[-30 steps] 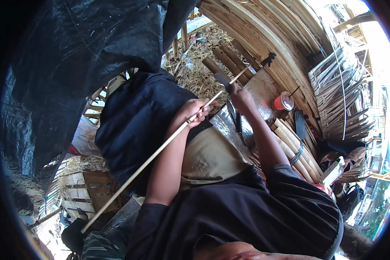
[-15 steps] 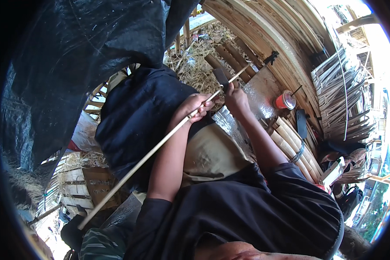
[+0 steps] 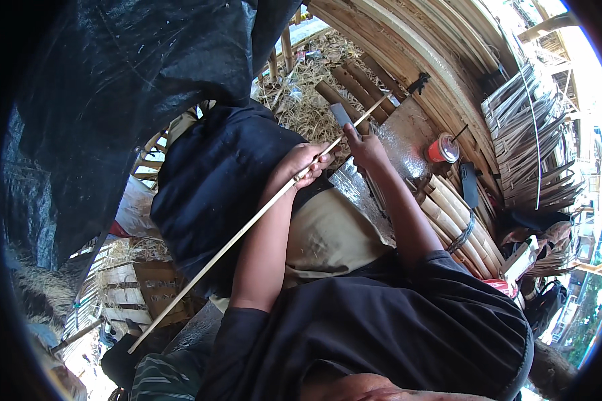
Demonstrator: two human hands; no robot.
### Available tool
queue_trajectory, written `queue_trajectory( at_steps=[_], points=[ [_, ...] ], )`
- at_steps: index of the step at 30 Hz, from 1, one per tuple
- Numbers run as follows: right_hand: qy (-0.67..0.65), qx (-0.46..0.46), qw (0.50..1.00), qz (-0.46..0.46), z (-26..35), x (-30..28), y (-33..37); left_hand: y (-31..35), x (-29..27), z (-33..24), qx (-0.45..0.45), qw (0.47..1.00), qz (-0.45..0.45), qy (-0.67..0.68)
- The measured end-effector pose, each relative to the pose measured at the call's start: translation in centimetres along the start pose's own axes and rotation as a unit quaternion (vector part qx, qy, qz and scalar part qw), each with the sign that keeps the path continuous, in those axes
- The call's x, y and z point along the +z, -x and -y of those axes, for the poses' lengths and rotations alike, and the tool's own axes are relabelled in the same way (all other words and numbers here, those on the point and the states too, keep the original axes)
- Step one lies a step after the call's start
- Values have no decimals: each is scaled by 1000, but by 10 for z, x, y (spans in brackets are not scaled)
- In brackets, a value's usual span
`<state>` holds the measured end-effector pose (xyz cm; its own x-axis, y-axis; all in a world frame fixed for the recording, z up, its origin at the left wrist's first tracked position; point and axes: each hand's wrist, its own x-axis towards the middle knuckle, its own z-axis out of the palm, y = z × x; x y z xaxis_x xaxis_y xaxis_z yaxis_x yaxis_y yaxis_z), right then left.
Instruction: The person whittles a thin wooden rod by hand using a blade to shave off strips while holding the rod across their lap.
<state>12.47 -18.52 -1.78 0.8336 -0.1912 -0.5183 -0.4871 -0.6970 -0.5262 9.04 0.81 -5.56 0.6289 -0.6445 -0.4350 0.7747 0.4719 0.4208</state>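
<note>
A long, thin bamboo stick (image 3: 247, 229) lies slantwise across my lap, from the lower left to the upper right. My left hand (image 3: 305, 162) is closed round it near its upper part, fingers wrapped and knuckles up. Beyond that grip, my right hand (image 3: 366, 150) is closed on a broad-bladed knife (image 3: 341, 113). The knife's grey, square-ended blade crosses the stick near the far end; its handle is mostly hidden in the fist. A dark cloth (image 3: 214, 174) covers my leg beneath the left hand.
Split bamboo lengths (image 3: 324, 93) lie ahead among heaped shavings (image 3: 308, 113). On the right are a lidded red cup (image 3: 441, 148) with a straw, a tied bamboo bundle (image 3: 461, 227) and a dark sheath-like object (image 3: 469, 185). Black plastic sheeting (image 3: 134, 100) hangs at left.
The blade has tilted, its face now lighter grey, and my right hand has turned slightly around the handle. The stick's ends have shifted a little to the right in the picture. My left grip stays.
</note>
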Motion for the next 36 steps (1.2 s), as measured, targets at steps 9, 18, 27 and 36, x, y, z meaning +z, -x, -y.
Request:
queue_trajectory(
  at_steps=[9,18,27,36],
  points=[
    [-158,11,970,183,29,-23,46,-10,-2,4,34,997,-56,-34],
    [-161,-76,976,126,77,-60,60,-5,9,-2,14,998,-51,-26],
    [71,-212,962,-154,66,-54,37,-13,-4,3,30,999,-22,18],
    [-208,-48,972,101,18,3,9,-9,-22,7,17,1000,-5,10]
  ],
)
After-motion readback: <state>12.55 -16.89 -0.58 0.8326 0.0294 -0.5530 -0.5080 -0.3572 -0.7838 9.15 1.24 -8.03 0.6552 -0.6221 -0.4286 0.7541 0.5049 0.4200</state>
